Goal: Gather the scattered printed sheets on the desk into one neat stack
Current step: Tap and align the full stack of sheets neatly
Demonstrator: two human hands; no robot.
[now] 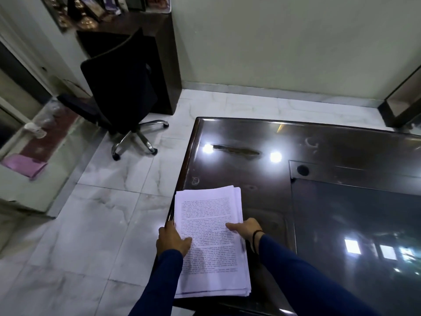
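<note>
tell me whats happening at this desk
A person is squaring up a stack of sheets at the near left corner of a dark desk. The left hand holds its left edge, the right hand its right edge, thumbs on top. The far edges are a little fanned. No loose sheets show elsewhere on the desk.

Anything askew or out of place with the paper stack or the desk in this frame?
The stack of printed sheets is not squared: lower sheets fan out past the top page along its right and bottom edges. It lies at the desk's left edge, its corner slightly overhanging. The left hand and right hand flank it. No loose sheets show elsewhere.
</note>
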